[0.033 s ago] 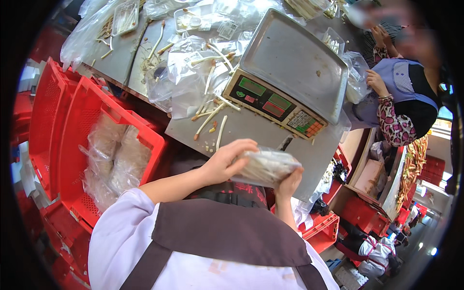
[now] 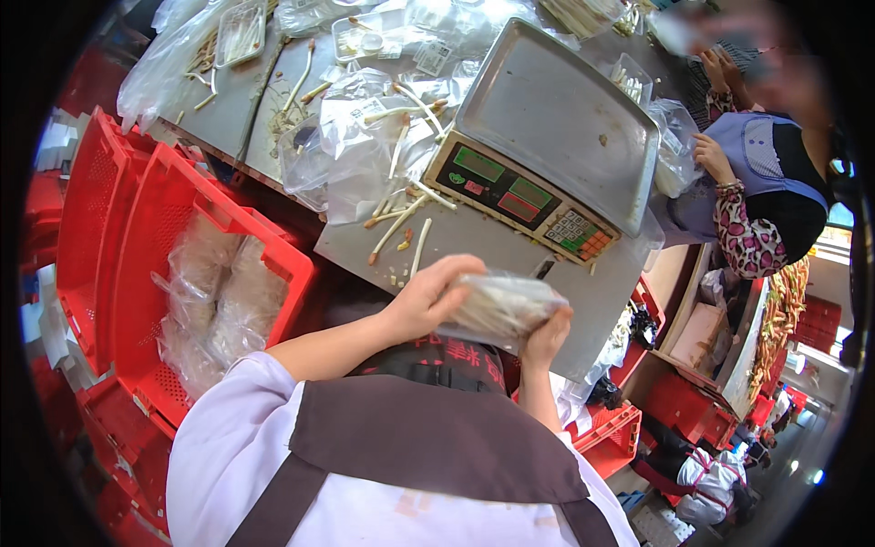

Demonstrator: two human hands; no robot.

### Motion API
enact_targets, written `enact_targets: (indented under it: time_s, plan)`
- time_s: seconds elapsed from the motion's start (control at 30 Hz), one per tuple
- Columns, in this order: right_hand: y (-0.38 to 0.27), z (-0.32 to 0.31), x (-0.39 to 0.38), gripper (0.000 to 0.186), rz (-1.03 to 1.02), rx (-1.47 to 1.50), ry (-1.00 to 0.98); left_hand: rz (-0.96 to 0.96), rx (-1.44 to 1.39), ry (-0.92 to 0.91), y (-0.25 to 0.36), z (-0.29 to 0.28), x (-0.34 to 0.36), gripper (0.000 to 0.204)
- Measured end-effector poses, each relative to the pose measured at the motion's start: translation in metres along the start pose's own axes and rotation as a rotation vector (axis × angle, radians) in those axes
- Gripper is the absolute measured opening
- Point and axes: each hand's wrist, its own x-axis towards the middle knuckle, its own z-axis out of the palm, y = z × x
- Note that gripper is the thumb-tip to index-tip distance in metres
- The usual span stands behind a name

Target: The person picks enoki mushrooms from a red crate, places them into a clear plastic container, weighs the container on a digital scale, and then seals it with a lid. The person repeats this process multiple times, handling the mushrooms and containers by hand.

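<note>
In front of my chest I hold a clear plastic-wrapped pack of pale stalks (image 2: pixel 501 308), slightly blurred, with both hands. My left hand (image 2: pixel 433 299) is closed over the pack's left end. At its right end, my right hand (image 2: pixel 547 335) grips the edge and lower corner. Beyond the pack, a digital scale (image 2: pixel 556 114) with a bare metal pan stands on the metal table (image 2: pixel 360 251). Loose white stalks (image 2: pixel 398 228) with brownish ends lie left of the scale, next to crumpled clear plastic bags (image 2: pixel 351 155).
At my left, a red plastic crate (image 2: pixel 146 283) contains filled clear bags (image 2: pixel 246 292). Filled clear trays (image 2: pixel 241 35) stand at the table's far left. A person in a lavender apron (image 2: pixel 747 150) works at the right. A red crate (image 2: pixel 612 438) sits low at my right.
My hands and the pack have risen very slightly, and the whole view has shifted a little. My grip looks the same.
</note>
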Motion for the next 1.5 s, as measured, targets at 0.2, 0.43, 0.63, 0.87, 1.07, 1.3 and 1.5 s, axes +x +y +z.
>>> enact_targets:
  time_s: [0.2,0.43,0.63,0.87,1.07,1.3,1.5]
  plan:
    - [0.017,0.041,0.047,0.048,-0.114,-0.542,0.022,-0.162,0.094,0.306,-0.047,0.000,0.017,0.044]
    - [0.003,0.055,0.053,0.041,-0.070,-0.694,0.040,0.146,1.057,-0.004,-0.043,0.009,0.031,0.068]
    - [0.009,0.042,0.057,0.021,-0.244,-1.067,-0.022,0.123,1.146,-0.052,-0.040,0.009,0.035,0.070]
    - [0.000,0.045,0.060,0.040,-0.596,-1.023,-0.252,0.112,1.166,-0.092,-0.038,0.010,0.036,0.069]
    - [0.002,0.042,0.055,0.042,-0.540,-1.082,-0.261,0.110,1.136,-0.079,-0.041,0.010,0.038,0.071]
    - [0.015,0.040,0.061,0.043,-0.480,-0.879,-0.213,0.126,1.119,-0.071,-0.041,0.010,0.041,0.071]
    - [0.026,0.036,0.057,0.021,-0.371,-0.863,0.001,-0.076,1.076,-0.345,-0.024,0.009,0.101,0.053]
